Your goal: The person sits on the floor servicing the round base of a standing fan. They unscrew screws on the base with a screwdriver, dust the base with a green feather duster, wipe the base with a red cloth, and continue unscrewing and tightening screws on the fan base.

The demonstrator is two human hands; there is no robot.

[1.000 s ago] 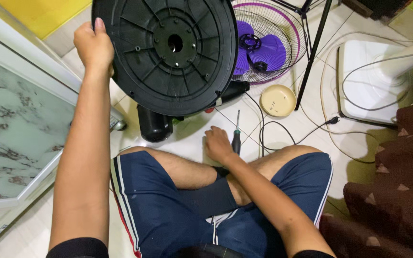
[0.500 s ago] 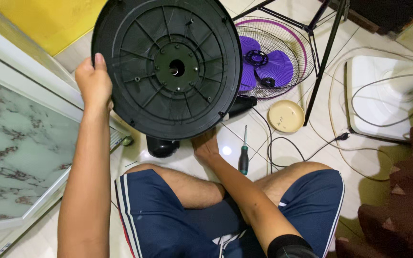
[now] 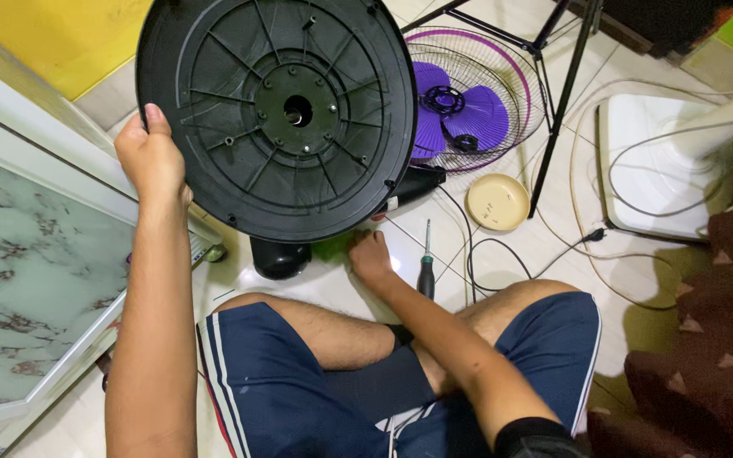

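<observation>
My left hand [image 3: 153, 161] grips the left rim of a large round black fan base [image 3: 277, 110], held up with its ribbed underside facing me. My right hand [image 3: 370, 254] reaches down to the white tiled floor under the base's lower edge, fingers curled near something green [image 3: 329, 248]; what it touches is hidden. A screwdriver [image 3: 426, 270] with a dark handle lies on the floor just right of that hand. I sit cross-legged in blue shorts.
A fan head [image 3: 468, 106] with purple blades in a wire grille lies behind the base, next to a black tripod leg [image 3: 563, 102]. A small cream dish [image 3: 497, 202], a black motor part [image 3: 280, 256], loose cables and a white fan base [image 3: 659, 165] lie around. Glass panel on the left.
My left hand has lowered the black base and brought it closer. My right hand moved away from the screwdriver, forward and left, in under the base's lower edge.
</observation>
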